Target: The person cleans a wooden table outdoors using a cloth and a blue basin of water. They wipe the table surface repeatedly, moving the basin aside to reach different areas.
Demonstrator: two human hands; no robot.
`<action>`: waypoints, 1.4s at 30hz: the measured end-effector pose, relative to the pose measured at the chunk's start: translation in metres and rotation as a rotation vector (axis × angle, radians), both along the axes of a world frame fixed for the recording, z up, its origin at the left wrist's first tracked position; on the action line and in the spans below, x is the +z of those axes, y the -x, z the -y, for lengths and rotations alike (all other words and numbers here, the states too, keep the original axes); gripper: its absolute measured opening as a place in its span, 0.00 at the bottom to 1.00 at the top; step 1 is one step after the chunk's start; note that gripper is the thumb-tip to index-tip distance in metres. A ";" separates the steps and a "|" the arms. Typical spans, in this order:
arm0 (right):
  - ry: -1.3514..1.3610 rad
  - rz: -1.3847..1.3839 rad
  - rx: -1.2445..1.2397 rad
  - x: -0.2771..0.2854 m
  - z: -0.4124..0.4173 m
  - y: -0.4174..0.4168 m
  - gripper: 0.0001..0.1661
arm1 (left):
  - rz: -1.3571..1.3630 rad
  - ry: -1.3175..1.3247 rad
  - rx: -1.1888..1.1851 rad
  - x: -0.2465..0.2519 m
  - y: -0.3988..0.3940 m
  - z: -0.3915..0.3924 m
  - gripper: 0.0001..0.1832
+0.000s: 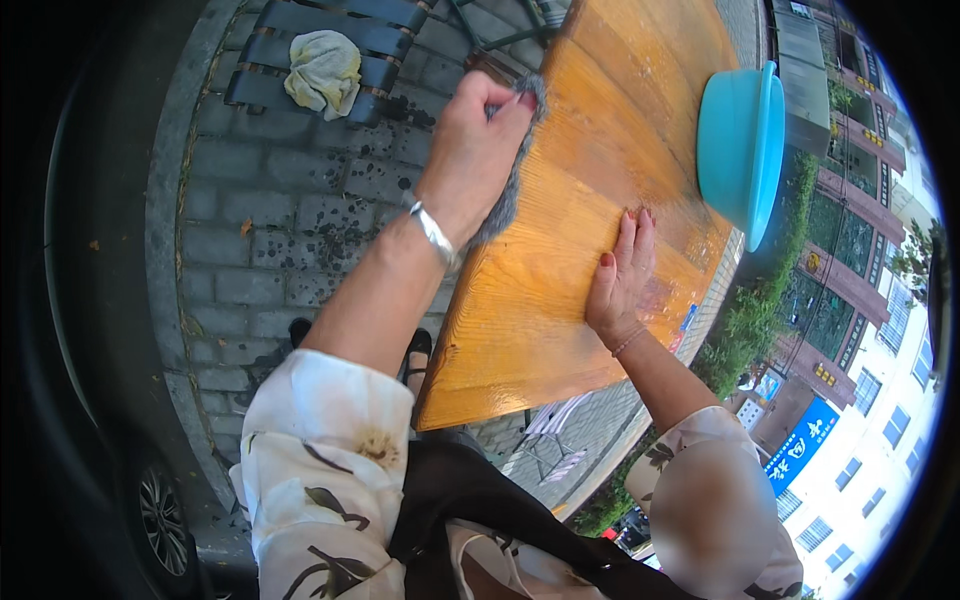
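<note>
My left hand, with a silver bangle at its wrist, clasps a grey cloth. That cloth lies against the long edge of a varnished wooden table and hangs along its side. The tabletop is wet and shiny, with small droplets or suds on it. Flat on the wood, my right hand holds nothing; its fingers are stretched out and its thumb is apart. Beyond it, a light-blue plastic basin stands on the table near the opposite edge. What the basin contains is hidden.
A slatted dark seat at the upper left carries a crumpled whitish cloth. Dark wet spots mark the grey paving. A kerb and a car wheel lie to the left. A striped folding stool stands past the table's near end.
</note>
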State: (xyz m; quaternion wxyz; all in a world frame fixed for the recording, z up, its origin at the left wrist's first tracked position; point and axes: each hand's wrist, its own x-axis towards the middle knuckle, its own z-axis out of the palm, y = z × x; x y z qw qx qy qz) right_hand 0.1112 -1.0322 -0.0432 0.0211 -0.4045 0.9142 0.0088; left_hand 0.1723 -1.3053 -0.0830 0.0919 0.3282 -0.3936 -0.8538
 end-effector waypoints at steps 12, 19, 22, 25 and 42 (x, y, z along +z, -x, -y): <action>-0.011 -0.024 0.017 -0.001 0.005 0.001 0.35 | -0.020 0.142 0.105 -0.008 0.054 0.029 0.14; -0.021 -0.057 -0.022 0.004 -0.011 0.000 0.35 | 0.002 0.126 -0.055 0.001 -0.080 -0.046 0.07; -0.003 -0.065 -0.010 0.003 -0.015 0.002 0.35 | 0.058 0.233 -0.063 0.003 -0.043 -0.035 0.08; 0.007 -0.032 0.002 -0.004 0.002 0.003 0.35 | -0.010 0.424 0.094 -0.005 0.018 0.004 0.12; -0.034 -0.034 -0.039 -0.004 -0.003 0.006 0.36 | -0.010 0.194 0.049 -0.014 -0.065 -0.041 0.11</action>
